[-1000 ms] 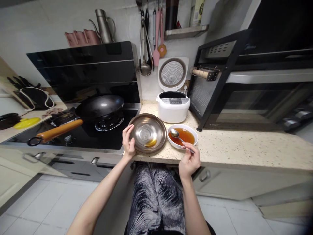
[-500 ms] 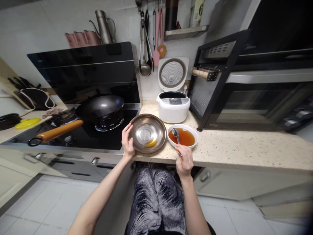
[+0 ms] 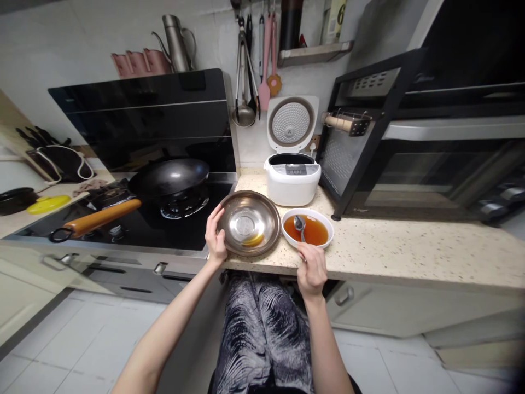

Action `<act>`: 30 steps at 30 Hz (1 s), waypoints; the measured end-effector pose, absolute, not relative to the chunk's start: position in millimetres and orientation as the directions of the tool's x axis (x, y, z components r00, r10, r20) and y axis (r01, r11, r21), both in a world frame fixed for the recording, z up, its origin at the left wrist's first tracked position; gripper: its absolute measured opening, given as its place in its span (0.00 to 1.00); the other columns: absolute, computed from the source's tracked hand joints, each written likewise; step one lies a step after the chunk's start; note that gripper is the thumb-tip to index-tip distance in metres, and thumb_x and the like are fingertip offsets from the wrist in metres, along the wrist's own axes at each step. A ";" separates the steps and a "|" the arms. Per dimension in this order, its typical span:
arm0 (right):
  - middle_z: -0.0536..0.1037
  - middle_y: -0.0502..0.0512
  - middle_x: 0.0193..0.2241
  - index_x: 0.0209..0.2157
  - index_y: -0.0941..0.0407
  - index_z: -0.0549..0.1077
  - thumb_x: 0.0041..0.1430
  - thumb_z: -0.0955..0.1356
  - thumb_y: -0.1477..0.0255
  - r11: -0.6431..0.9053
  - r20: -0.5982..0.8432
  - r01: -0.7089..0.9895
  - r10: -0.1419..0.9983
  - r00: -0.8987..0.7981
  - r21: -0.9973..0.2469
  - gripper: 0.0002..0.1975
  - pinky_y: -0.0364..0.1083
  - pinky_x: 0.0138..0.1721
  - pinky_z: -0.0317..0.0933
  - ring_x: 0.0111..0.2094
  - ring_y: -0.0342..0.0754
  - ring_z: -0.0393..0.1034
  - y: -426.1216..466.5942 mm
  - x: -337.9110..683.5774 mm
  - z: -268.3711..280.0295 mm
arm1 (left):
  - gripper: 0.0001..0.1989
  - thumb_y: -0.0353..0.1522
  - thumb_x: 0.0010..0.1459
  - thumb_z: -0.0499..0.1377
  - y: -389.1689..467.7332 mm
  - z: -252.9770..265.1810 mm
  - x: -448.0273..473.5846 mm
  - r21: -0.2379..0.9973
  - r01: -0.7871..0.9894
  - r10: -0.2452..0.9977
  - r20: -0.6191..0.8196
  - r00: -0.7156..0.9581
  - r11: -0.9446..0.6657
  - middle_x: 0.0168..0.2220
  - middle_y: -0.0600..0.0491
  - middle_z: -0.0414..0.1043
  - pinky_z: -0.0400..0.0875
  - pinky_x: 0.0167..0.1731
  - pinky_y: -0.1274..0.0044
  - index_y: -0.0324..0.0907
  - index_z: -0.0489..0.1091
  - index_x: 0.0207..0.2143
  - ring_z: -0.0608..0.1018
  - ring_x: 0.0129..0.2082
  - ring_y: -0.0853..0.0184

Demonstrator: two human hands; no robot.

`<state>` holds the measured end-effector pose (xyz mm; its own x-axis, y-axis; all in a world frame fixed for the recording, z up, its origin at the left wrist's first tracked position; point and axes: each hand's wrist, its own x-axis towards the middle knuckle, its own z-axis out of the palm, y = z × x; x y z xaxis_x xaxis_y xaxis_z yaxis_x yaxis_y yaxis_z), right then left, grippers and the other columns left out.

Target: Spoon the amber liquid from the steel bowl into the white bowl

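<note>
My left hand grips the left rim of a round steel plate, thumb on top and fingers around the edge. A little amber liquid has pooled in the plate near its front side. To the right of it, a white oval bowl holds reddish-brown liquid. My right hand is closed round the handle of a metal spoon, whose head is at the bowl's liquid, left of its middle.
Behind the bowl stands a white rice cooker with its lid raised. A black wok with a wooden handle sits on the stove at left. A black rack and an oven occupy the right.
The spoon's head has shifted slightly to the right within the bowl, along with my right hand. My left hand keeps its hold on the plate.
</note>
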<state>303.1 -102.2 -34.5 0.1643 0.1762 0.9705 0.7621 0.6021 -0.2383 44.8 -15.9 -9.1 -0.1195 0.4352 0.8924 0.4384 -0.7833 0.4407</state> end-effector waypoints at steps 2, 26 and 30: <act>0.84 0.55 0.37 0.47 0.50 0.77 0.71 0.65 0.77 0.603 0.958 0.744 0.169 0.233 -0.287 0.12 0.55 0.42 0.74 0.40 0.53 0.80 -104.3 300.8 -32.1 | 0.28 0.47 0.72 0.48 -16.1 -8.7 44.7 0.442 0.444 0.439 0.891 -0.115 -0.779 0.66 0.40 0.69 0.66 0.66 0.54 0.42 0.71 0.63 0.72 0.66 0.50; 0.81 0.53 0.35 0.42 0.53 0.76 0.72 0.64 0.77 0.675 0.825 0.479 0.503 0.257 -0.561 0.10 0.46 0.41 0.72 0.38 0.47 0.78 -113.6 253.3 -20.9 | 0.24 0.43 0.71 0.51 -15.6 -14.0 45.3 0.375 0.392 0.355 0.926 -0.125 -0.840 0.64 0.42 0.71 0.68 0.64 0.56 0.44 0.73 0.62 0.74 0.64 0.50; 0.81 0.53 0.35 0.42 0.52 0.76 0.73 0.64 0.74 0.644 0.793 0.469 0.546 0.272 -0.604 0.09 0.46 0.42 0.71 0.38 0.47 0.77 -114.3 255.1 -21.1 | 0.24 0.43 0.72 0.51 -15.8 -14.5 45.3 0.356 0.411 0.339 0.934 -0.116 -0.839 0.64 0.42 0.71 0.69 0.63 0.56 0.44 0.73 0.62 0.74 0.64 0.50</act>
<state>255.1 -114.3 -21.1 0.2723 0.5456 0.7926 0.4690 0.6440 -0.6044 45.3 -15.8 -14.5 -0.1162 0.3391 0.9335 0.4111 -0.8392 0.3560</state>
